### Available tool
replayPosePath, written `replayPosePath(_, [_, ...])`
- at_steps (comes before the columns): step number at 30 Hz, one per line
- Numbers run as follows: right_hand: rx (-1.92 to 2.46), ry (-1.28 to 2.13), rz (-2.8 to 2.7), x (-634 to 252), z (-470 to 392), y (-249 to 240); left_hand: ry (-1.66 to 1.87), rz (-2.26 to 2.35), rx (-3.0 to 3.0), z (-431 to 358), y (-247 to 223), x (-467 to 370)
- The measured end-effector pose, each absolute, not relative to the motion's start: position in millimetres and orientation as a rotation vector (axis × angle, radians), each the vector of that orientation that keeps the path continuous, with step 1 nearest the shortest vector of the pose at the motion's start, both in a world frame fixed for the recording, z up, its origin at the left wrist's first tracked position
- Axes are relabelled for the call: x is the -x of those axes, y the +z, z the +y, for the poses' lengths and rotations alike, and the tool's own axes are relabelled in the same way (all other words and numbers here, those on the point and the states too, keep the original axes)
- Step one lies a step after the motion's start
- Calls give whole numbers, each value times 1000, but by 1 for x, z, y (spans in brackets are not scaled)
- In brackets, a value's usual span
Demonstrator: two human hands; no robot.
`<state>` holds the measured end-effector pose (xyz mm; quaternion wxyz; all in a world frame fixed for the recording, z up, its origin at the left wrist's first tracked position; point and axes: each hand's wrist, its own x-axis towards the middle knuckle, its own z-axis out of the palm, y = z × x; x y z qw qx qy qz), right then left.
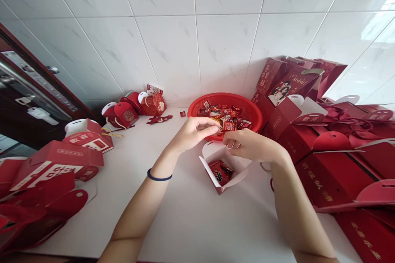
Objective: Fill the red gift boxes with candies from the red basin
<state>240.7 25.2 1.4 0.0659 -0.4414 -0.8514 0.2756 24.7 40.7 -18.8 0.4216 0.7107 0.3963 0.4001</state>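
My left hand [197,133] is over the front rim of a red plastic basket [256,111], thumb and fingers drawn together in a pinch; whatever is at the fingertips is too small to make out. Inside the basket lie several red-wrapped candies [230,125]. Just to the right, my right hand [254,144] hovers above an open white-lined gift box [212,177] with its fingers curled, their contents hidden. In that box sits a red packet [219,172] with dark lettering. The two hands are close together but apart.
Red gift boxes [321,176] and red paper bags [293,82] crowd the right side. More red boxes [61,160] stand along the left. Near the tiled wall [166,53] are small boxes [154,103] and loose red wrapped pieces [159,119] on the white table [185,222].
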Motion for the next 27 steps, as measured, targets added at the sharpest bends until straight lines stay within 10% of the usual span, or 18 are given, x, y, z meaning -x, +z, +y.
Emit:
replayPosePath(10, [876,1080,-2965,-218,27,-16,865,1028,-1831,39,-17,-23])
replayPosePath(27, [1543,563,-2451,-261,13,-12,511,1138,-2172,41,-10,-1])
